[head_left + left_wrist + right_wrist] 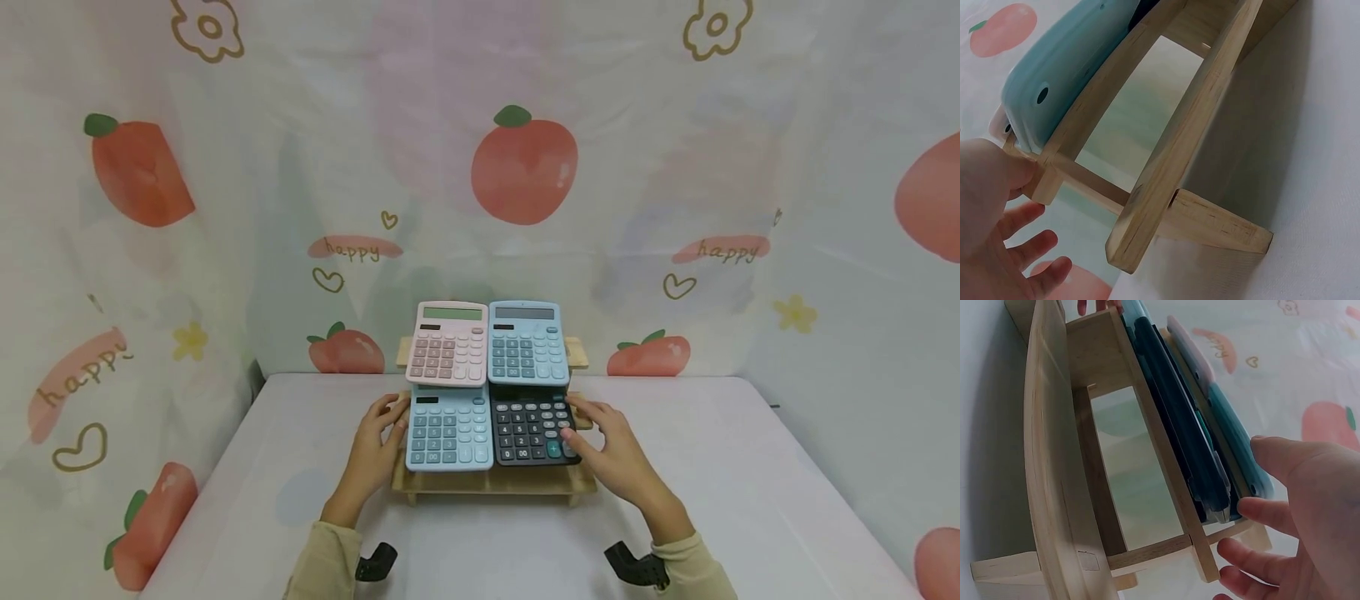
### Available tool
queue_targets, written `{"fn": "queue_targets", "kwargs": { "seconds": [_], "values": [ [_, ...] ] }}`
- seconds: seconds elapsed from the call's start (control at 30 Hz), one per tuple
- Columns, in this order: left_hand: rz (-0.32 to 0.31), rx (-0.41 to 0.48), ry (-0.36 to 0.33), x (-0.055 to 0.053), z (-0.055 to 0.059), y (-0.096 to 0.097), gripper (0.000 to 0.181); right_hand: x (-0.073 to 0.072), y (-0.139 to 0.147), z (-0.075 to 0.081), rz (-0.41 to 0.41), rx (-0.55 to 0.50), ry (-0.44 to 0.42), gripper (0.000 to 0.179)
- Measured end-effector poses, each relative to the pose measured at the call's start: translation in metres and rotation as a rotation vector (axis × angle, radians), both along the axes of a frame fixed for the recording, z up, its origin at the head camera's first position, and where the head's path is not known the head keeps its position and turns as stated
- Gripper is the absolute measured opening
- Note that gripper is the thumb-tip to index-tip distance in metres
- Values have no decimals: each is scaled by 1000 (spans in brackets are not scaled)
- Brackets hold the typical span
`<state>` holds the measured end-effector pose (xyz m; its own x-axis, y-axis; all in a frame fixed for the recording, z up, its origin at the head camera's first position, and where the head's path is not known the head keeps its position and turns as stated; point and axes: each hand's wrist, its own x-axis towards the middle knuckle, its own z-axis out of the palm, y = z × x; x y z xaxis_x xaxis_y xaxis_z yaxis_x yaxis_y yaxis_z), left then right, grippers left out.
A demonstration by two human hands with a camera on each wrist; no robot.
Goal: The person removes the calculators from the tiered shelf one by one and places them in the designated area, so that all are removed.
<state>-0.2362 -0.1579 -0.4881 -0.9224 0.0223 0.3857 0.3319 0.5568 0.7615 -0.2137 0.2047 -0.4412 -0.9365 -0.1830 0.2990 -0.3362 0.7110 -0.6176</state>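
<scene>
A small two-tier wooden stand [495, 482] holds calculators leaning back on it. On the upper tier are a pink calculator [447, 343] and a light blue calculator [528, 343]. Below them lean another light blue calculator [450, 429] and a black calculator [534, 427]. My left hand [375, 437] is at the stand's left end, thumb right at a wooden bar end in the left wrist view, other fingers spread. My right hand [618, 450] lies beside the black calculator, its thumb overlapping that calculator's lower right corner in the head view; its fingers are extended and spread in the right wrist view.
The stand rests on a white tabletop [495, 550]. Behind it hangs a pale backdrop [637, 125] printed with peaches, hearts and words, with matching sides to left and right. Black wrist mounts [377, 562] show by both sleeves.
</scene>
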Motion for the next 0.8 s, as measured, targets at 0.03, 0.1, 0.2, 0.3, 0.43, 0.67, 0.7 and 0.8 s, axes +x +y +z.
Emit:
{"fn": "queue_targets", "kwargs": {
  "seconds": [0.03,0.1,0.2,0.3,0.43,0.67,0.7,0.8],
  "values": [
    [-2,3,-3,0,0,0,37,0,0,0,-4,3,5,51],
    [-4,6,-9,0,0,0,37,0,0,1,-8,1,18,48],
    [-3,11,-14,0,0,0,38,-1,1,2,3,-19,13,43],
    [-4,8,-13,0,1,0,38,-3,2,2,17,-58,-32,41],
    [-6,3,-6,0,0,0,38,-4,6,-2,44,-106,-90,43],
    [-9,2,15,0,0,0,38,-11,14,-12,234,-311,-191,51],
    [-10,4,15,0,0,0,38,-11,14,-13,255,-344,-217,52],
    [-12,11,16,-1,0,0,38,-12,16,-14,280,-415,-291,55]
  ]
}}
